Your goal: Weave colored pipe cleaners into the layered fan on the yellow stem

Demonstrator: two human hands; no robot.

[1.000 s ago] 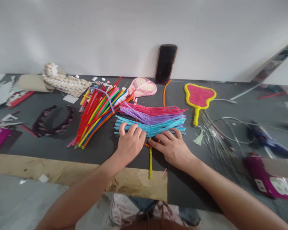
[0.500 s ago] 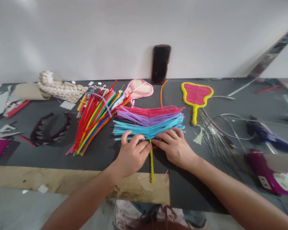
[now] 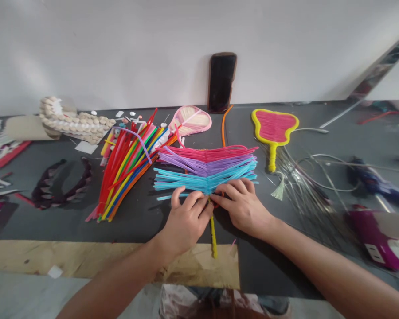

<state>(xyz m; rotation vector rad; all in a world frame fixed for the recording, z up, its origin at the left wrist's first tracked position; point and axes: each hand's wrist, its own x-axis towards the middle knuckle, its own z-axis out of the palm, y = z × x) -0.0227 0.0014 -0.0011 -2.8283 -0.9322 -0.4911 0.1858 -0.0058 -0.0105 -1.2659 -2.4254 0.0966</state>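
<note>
In the head view, the left hand (image 3: 186,223) was found curled over the lower edge of a fan of chenille stems (image 3: 206,170), its fingers gripping the blue stems where they met a yellow chenille handle (image 3: 213,232). The right hand (image 3: 242,208) was seen pressed down on the same blue stems from the other side, fingers closed toward the handle and just beside the left hand. The fan was laid flat near the middle of the front edge of the dark desk (image 3: 146,226), in rows of blue, purple and pink, with the handle pointing toward that edge. A loose bundle of multicoloured chenille stems (image 3: 129,170) was noted just left of the fan. A pale pink fan (image 3: 189,120) lay behind it, and a pink fan with a yellow rim (image 3: 274,128) lay to its right, toward the rear edge. A phone (image 3: 221,82) was propped upright against the wall (image 3: 119,53). A blurred blue glue gun (image 3: 369,184) lay near the right edge, beside a spread of silver strands (image 3: 302,190).
</note>
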